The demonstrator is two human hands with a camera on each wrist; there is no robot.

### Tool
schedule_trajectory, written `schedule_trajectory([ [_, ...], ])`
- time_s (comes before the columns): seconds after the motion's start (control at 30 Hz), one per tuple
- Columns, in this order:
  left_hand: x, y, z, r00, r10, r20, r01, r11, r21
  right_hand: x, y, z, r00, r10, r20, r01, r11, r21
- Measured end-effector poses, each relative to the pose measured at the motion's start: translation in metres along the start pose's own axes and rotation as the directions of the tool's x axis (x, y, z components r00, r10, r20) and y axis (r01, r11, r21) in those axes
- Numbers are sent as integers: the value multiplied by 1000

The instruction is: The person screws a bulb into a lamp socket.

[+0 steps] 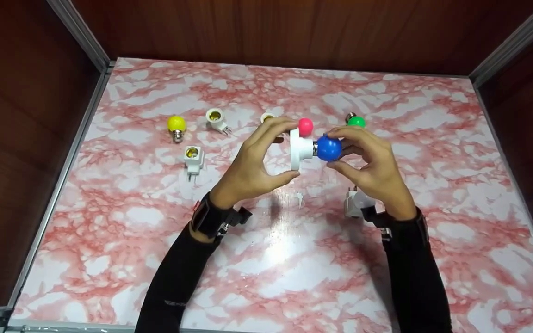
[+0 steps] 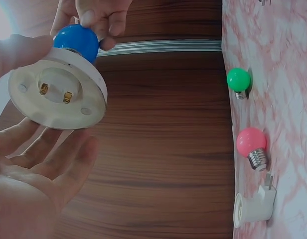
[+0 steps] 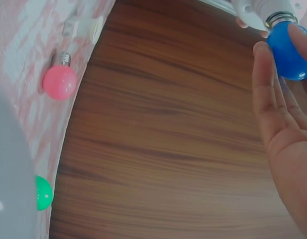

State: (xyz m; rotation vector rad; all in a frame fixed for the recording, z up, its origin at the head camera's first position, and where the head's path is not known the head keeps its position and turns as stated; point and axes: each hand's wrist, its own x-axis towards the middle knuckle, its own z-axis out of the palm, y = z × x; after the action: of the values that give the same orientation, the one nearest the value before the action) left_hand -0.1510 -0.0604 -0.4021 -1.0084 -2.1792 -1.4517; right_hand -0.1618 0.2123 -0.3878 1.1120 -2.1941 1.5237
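Observation:
My left hand [image 1: 259, 162] holds a round white lamp socket [image 1: 295, 150] by its rim, thumb on one edge and fingers on the other. In the left wrist view, two brass contacts show on the back of its disc [image 2: 56, 97]. A blue bulb [image 1: 329, 148] sits with its metal base at the socket's mouth, some of the thread still showing in the right wrist view. My right hand [image 1: 370, 159] pinches the blue globe [image 3: 288, 52] between thumb and fingers. Both hands are raised above the marbled table.
On the table [image 1: 248, 286] lie a yellow bulb [image 1: 176, 124], a pink bulb [image 2: 251, 143] and a green bulb [image 2: 238, 79]. White plug-in sockets [image 1: 194, 159] stand around them, one [image 1: 352, 203] beside a pale bulb [image 1: 364, 200] near my right wrist. Brown wooden walls [image 1: 285, 32] enclose the table.

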Motion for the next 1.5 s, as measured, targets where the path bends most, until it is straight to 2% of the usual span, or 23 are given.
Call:
schedule_trajectory([
  [0.23,0,0,0,1000,11,-7,-11,1000,14,-1,0,-3,999,36,24,-35,998,-51],
  [0.8,1,1,1,999,28,-16,-28,999,22,-2,-1,-3,990,135,47,-131,989,-75],
  [1.27,1,1,1,999,48,-25,-48,999,26,-2,3,-3,991,123,58,-116,987,-112],
  [1.5,1,2,0,998,48,-27,-47,999,19,-2,2,-2,995,88,57,-82,992,-96],
])
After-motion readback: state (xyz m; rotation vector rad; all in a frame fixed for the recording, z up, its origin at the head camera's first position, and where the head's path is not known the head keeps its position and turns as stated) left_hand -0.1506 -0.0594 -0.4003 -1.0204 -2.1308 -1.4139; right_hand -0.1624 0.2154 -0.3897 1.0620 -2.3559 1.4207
